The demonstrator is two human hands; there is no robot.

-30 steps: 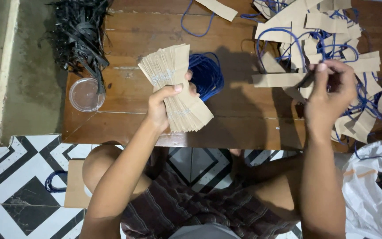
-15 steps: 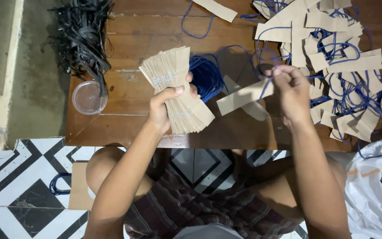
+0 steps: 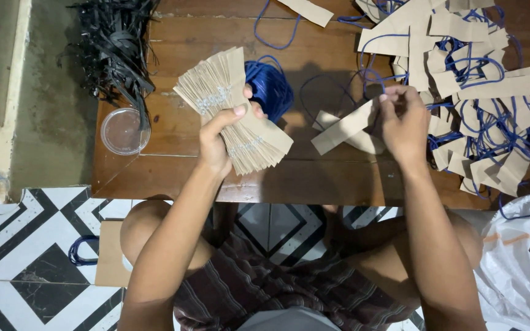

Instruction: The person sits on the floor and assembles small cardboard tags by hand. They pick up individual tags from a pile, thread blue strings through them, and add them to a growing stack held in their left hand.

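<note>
Low wooden table (image 3: 173, 37), dark brown planks, fills the upper frame; person seated at its near edge, knees over a black-and-white patterned tile floor (image 3: 38, 245). Right part of the table: loose pile of brown paper strips (image 3: 486, 92) tangled with blue cord loops, spread from the top edge down toward the near edge. Upper left corner: heap of black plastic strips (image 3: 115, 46), hanging partly over the table's side. White plastic bag (image 3: 522, 270) on the floor at lower right. Left hand (image 3: 216, 138) is clamped around a fanned stack of brown paper strips (image 3: 234, 116), thumb across the front, stack held above the table left of centre, lower ends splayed toward the near edge. Just behind the stack, touching or nearly so: bundle of blue cord (image 3: 271, 86) lying on the wood. Right hand (image 3: 403, 122) sits at the pile's left margin, fingertips pinched together on one end of a single brown paper strip (image 3: 341, 127); strip slants down-left, free end over bare wood, blue cord trailing from the pinched end. Hands well apart. Clear round plastic lid (image 3: 124, 130) rests near the table's left edge, below the black heap.
</note>
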